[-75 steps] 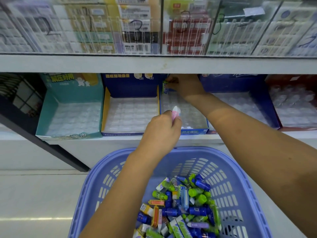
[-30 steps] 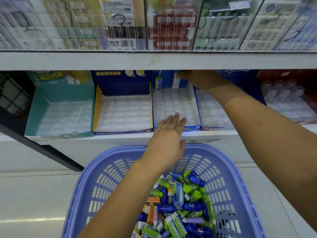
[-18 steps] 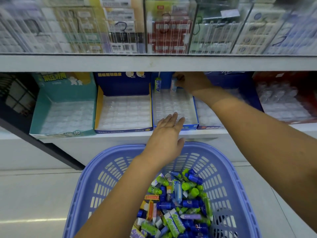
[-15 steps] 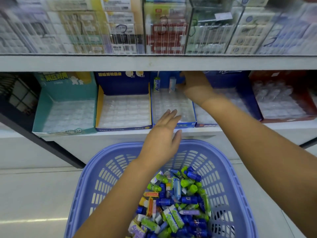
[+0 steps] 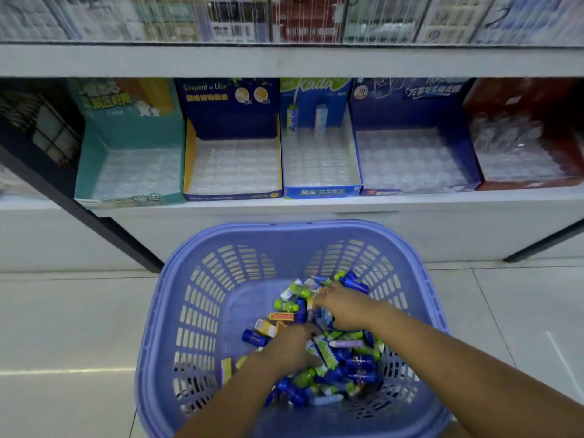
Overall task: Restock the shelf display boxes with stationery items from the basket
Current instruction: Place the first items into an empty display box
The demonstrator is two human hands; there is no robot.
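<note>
A purple plastic basket [image 5: 177, 311] stands on the floor below the shelf, holding a pile of small stationery items [image 5: 354, 358] in green, blue, orange and white. Both my hands are down in that pile. My left hand [image 5: 290, 347] lies on the middle of the pile with its fingertips buried among the items. My right hand [image 5: 346, 308] is at the far side of the pile, fingers bent down onto the items; its grip is hidden. On the shelf, the blue display box [image 5: 320, 191] has two items [image 5: 292, 120] standing at its back.
Beside the blue box are a teal box [image 5: 129, 165], a dark blue box with yellow sides [image 5: 234, 167], another dark blue box [image 5: 410, 159] and a red box [image 5: 521, 153], all with clear tray inserts. A white shelf edge [image 5: 284, 60] overhangs them. Pale tiled floor surrounds the basket.
My right hand has left the back of the blue box and dropped into the basket. My left hand has sunk from the basket's rim into the pile. The view has tilted downward.
</note>
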